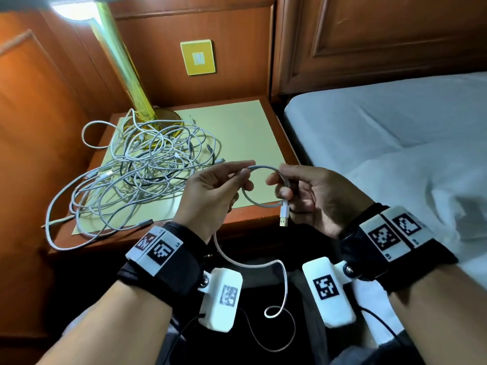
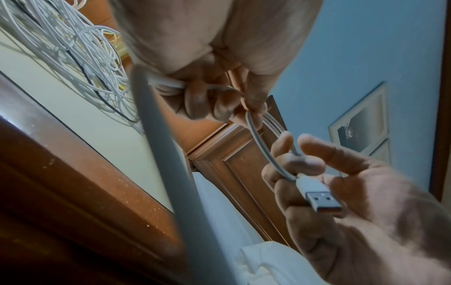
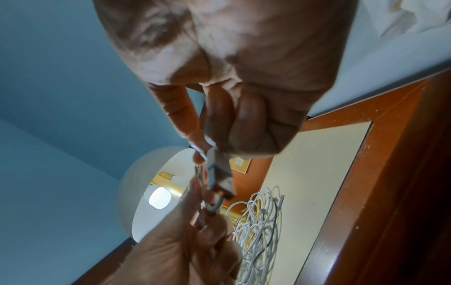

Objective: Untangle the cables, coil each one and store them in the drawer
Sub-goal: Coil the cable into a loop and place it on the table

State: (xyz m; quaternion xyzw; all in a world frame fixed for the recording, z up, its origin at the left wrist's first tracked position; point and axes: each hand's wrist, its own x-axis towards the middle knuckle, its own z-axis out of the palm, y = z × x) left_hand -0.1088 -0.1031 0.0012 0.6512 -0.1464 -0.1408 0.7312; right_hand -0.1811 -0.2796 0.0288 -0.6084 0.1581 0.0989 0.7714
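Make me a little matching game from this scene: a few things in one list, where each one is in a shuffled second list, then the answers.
Things
1. USB plug
2. tangled cables
3. lamp base
4. white sheet

Places
A. on the bed
B. at the back of the nightstand, partly under cables
C. hanging below the right hand
D. heaped on the nightstand's pale mat

Pairs: 1-C, 2-D, 3-B, 4-A

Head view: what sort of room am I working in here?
Most likely a bedroom, perhaps in a hotel. A bed with white sheets stands beside a wooden nightstand that bears a lamp, below a wall switch. The hands coil a cable above it.
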